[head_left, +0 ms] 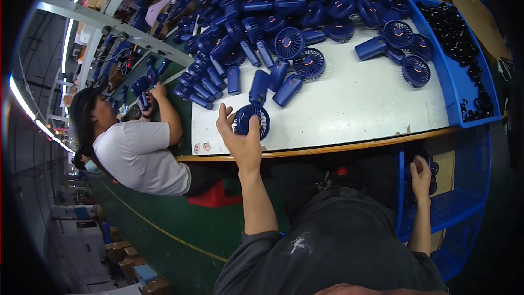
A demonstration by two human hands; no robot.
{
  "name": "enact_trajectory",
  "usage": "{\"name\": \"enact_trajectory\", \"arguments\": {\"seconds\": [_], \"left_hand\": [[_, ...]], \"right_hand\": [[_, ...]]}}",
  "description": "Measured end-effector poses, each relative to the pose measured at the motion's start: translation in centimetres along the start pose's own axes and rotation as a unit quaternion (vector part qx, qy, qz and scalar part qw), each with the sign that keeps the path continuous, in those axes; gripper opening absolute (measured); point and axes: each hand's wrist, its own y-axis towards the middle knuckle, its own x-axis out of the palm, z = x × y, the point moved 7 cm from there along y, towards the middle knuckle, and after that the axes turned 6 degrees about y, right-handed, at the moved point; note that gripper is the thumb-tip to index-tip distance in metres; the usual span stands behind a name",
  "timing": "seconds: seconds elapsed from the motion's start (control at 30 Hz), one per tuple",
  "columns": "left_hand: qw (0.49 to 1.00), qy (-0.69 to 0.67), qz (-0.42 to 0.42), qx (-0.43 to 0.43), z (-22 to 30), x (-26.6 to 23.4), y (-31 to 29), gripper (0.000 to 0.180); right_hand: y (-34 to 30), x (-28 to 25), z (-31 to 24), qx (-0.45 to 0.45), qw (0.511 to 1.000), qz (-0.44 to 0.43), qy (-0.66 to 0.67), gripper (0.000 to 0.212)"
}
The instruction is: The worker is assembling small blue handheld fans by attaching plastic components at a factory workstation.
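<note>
My left hand is closed round the round grille head of a dark blue handheld fan, at the near edge of the white table. The fan's handle points away from me. Down at the right, my right hand is raised at a blue plastic crate below the table edge, its fingers apart. Dark round fan parts show beside that hand, partly hidden. Just beyond my left hand lie two more handheld fans.
Many blue handheld fans are heaped across the far side of the white table. A blue bin of small black parts stands at the right end. A co-worker sits at the left, handling fans. A metal frame rises there.
</note>
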Motion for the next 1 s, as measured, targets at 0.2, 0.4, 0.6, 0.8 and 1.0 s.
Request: {"name": "enact_trajectory", "arguments": {"seconds": [0.2,0.4,0.6,0.8,1.0], "left_hand": [[0.936,-0.170,-0.299,0.074,8.1,0.6,-4.5,0.068],[0.886,-0.209,-0.415,0.005,7.4,5.9,-7.1,0.061],[0.628,-0.537,-0.458,-0.327,4.1,12.4,-14.3,0.105],[0.657,-0.511,-0.513,-0.211,8.4,14.3,-17.0,0.096],[0.632,-0.564,-0.485,-0.216,7.5,12.9,-15.1,0.045]], "right_hand": [[-3.4,6.2,-29.0,-0.439,0.896,-0.067,0.005,0.064],[-4.2,13.9,-26.0,-0.110,0.822,-0.555,-0.062,0.054],[-7.3,13.4,-30.2,-0.237,0.786,-0.555,0.137,0.036],[-1.7,8.6,-32.4,-0.267,0.779,-0.561,-0.087,0.040],[24.3,-13.7,-23.7,-0.188,0.918,0.103,-0.334,0.023]]}}
